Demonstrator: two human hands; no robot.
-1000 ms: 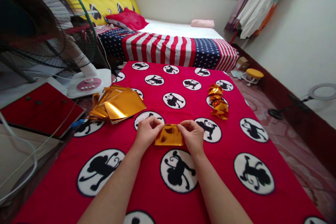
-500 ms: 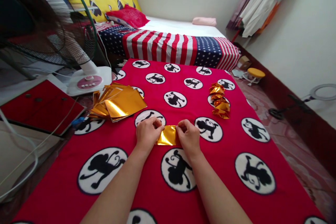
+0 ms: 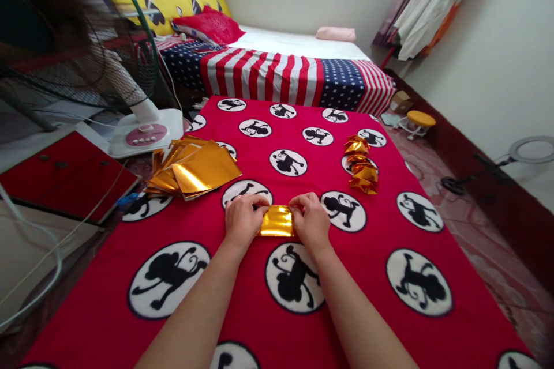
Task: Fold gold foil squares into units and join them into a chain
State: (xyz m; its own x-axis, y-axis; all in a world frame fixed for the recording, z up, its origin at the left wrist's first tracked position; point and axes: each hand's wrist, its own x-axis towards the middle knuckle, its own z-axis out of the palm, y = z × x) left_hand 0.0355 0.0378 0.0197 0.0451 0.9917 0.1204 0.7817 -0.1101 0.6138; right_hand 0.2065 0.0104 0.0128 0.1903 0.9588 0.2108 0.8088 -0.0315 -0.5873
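A small piece of shiny gold foil paper [image 3: 277,222] lies on the red cloth between my hands. My left hand [image 3: 246,219] pinches its far left corner, and my right hand [image 3: 310,220] pinches the far right corner. The fingertips partly hide the paper's upper edge. To the left, a fanned stack of gold foil sheets [image 3: 205,168] rests on the cloth. Over on the right stands a row of folded gold foil pieces [image 3: 362,166], touching one another.
A red cloth with monkey prints [image 3: 208,300] covers the surface. At the left are a fan [image 3: 145,127] and a dark red board [image 3: 64,173]. Beyond lies a bed with a striped and starred cover [image 3: 268,78]. A yellow stool [image 3: 420,119] stands on the floor at right.
Both hands keep their pinch on the foil paper with slight finger movement. The foil's reflections have shifted, with a bright line now along its near edge. The view has moved slightly.
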